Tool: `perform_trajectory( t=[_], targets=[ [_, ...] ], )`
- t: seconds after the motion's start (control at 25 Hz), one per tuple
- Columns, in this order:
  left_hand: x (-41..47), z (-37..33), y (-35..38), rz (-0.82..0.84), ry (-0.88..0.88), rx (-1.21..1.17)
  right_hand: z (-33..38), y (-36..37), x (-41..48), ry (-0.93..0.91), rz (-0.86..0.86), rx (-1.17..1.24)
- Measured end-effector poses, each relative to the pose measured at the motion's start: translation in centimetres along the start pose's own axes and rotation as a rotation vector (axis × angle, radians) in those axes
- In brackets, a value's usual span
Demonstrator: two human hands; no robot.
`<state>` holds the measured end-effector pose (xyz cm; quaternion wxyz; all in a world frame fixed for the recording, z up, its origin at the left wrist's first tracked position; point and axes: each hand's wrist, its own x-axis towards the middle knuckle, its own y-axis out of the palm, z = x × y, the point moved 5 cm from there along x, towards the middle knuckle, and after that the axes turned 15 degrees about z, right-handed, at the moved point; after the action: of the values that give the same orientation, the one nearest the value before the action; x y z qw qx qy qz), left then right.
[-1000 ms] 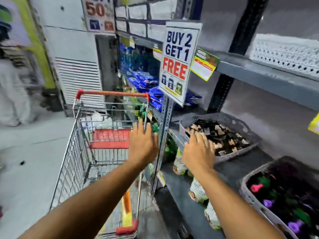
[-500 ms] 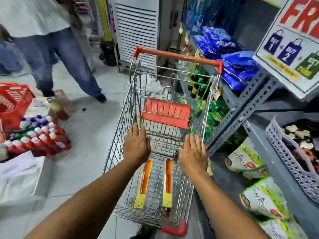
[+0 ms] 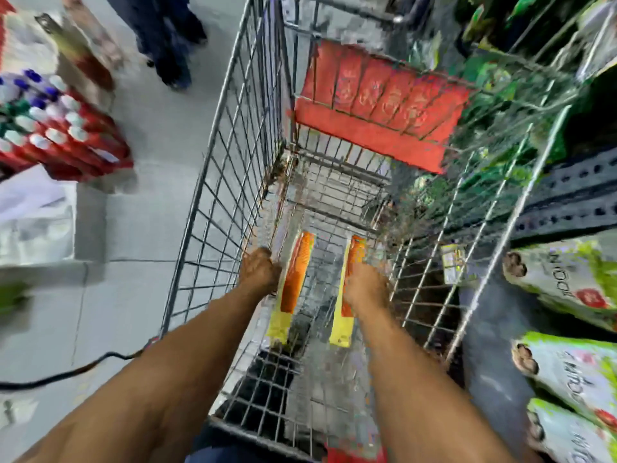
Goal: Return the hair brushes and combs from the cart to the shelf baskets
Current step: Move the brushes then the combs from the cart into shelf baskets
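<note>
Two orange combs in yellow card packs lie side by side on the floor of the wire cart (image 3: 207, 182). My left hand (image 3: 258, 272) is down inside the cart with its fingers curled against the left edge of the left comb pack (image 3: 295, 279). On the right comb pack (image 3: 341, 329) rests my right hand (image 3: 365, 284), covering the pack's middle. Motion blur hides whether either hand has a grip. Both packs still lie flat on the cart floor. No shelf basket is in view.
The cart's red seat flap (image 3: 377, 111) hangs at its far end. Green and white bags (image 3: 567, 279) fill the grey shelf on the right. A pack of red bottles (image 3: 56, 128), a white box (image 3: 33, 215), a person's legs (image 3: 167, 38) and a black cable (image 3: 66, 372) occupy the floor to the left.
My view has swung from the shelf baskets down into the cart. Both hands have dropped from above the cart to its floor and now touch the two comb packs.
</note>
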<state>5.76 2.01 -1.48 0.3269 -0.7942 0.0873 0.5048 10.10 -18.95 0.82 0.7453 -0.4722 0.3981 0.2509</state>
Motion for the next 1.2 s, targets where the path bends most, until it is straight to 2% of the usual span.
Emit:
perform_trajectory(
  t=[0.16, 0.24, 0.36, 0.48, 0.68, 0.76, 0.84, 1.0, 1.08, 1.2],
  targets=[
    [2.8, 1.3, 2.8, 0.072, -0.051, 0.001, -1.7, 3.7, 3.6, 0.155, 0.086, 0.100],
    [3.4, 1.4, 3.7, 0.049, -0.084, -0.004, -2.3, 4.4, 4.0, 0.269, 0.047, 0.126],
    [3.7, 0.9, 4.2, -0.004, -0.140, -0.003, -2.8, 5.0, 4.5, 0.330, 0.045, 0.117],
    [4.0, 0.7, 5.2, 0.050, -0.148, -0.064, -3.3, 5.1, 4.5, 0.406, 0.058, 0.149],
    [3.5, 0.8, 5.5, 0.088, -0.113, -0.140, -4.0, 5.0, 4.5, 0.346, 0.029, 0.063],
    [3.0, 1.1, 5.4, 0.095, -0.108, -0.193, -3.6, 4.6, 4.1, 0.279, -0.050, -0.023],
    [2.2, 1.4, 5.0, 0.079, -0.093, -0.280, -2.9, 3.7, 2.7, 0.228, -0.069, 0.032],
    [0.6, 1.5, 3.8, 0.047, -0.053, -0.490, -2.4, 2.5, 0.1, 0.268, -0.015, 0.216],
    [-0.3, 1.3, 3.5, 0.087, 0.020, -0.629, -2.1, 2.3, -1.1, 0.252, -0.024, 0.254],
    [0.7, 2.5, 3.8, 0.044, 0.138, -0.663, -1.5, 1.4, -3.1, 0.230, -0.049, 0.329]
  ],
)
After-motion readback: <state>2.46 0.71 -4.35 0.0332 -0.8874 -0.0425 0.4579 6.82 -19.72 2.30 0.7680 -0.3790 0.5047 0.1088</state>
